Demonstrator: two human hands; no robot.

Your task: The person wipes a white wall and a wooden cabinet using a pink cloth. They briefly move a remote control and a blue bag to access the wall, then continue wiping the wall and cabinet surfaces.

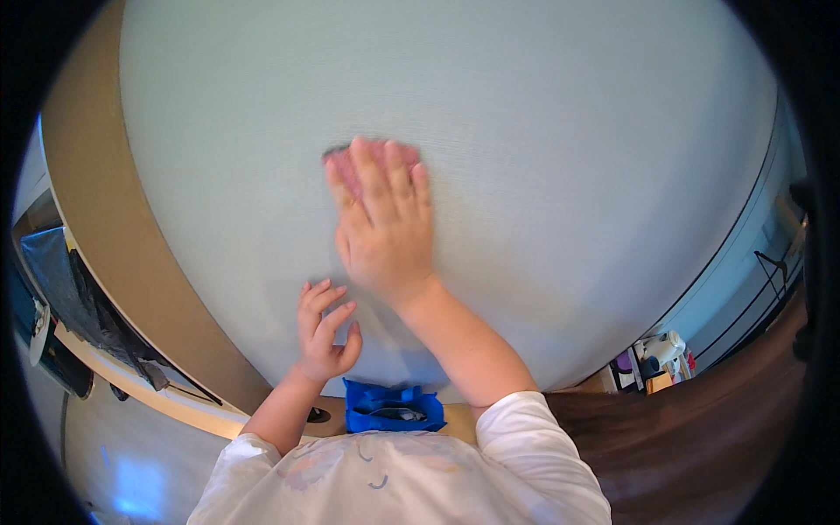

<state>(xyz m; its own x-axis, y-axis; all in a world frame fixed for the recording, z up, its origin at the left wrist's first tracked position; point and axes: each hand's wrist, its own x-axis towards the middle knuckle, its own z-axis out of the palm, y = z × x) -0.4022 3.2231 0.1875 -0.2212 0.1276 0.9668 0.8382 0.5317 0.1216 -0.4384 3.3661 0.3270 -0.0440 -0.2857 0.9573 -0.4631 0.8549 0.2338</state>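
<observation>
My right hand (pixel 385 223) lies with fingers stretched over a pink cloth (pixel 357 175), holding it flat against a large pale grey panel (pixel 542 157). A dark edge shows at the cloth's upper left, and most of the rest is hidden under the fingers. Lower and to the left, my left hand (pixel 325 332) is raised close to the panel, its fingers apart and slightly bent, with nothing in it. Whether its fingertips touch the panel I cannot tell.
A blue bag (pixel 394 407) stands below, close to my body. Along the left runs a beige frame (pixel 131 166), with dark plastic bags (pixel 87 293) on a shelf beyond. Small goods, including a white bottle (pixel 667 346), stand at the right near a dark brown surface (pixel 682 455).
</observation>
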